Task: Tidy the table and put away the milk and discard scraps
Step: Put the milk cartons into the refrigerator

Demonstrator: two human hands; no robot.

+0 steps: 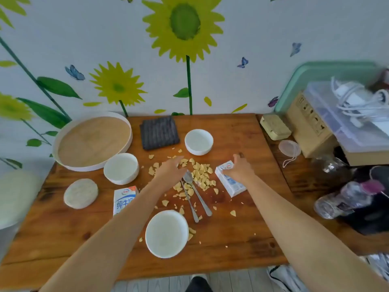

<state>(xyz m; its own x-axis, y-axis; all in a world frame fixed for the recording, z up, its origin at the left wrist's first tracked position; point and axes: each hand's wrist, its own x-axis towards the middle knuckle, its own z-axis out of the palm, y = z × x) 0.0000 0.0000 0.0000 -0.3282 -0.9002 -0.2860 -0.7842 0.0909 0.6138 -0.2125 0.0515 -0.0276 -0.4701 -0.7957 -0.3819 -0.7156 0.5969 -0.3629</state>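
Note:
Yellowish scraps (202,174) lie scattered over the middle of the wooden table (242,234). My left hand (170,171) reaches over their left part, fingers stretched out and low over the pieces. One white and blue milk carton (232,185) lies on its side to the right of the scraps. My right hand (240,168) is on its far end, fingers laid across it and thumb raised clear. A second milk carton (124,199) stands at the left, partly behind my left forearm. Two spoons (200,199) lie among the scraps.
Three white bowls stand at the back (199,142), left (121,168) and front (166,233). A round tray (92,142), a dark folded cloth (159,132) and a pale round disc (81,193) are also there. Boxes and plastic bottles (345,199) crowd the right side.

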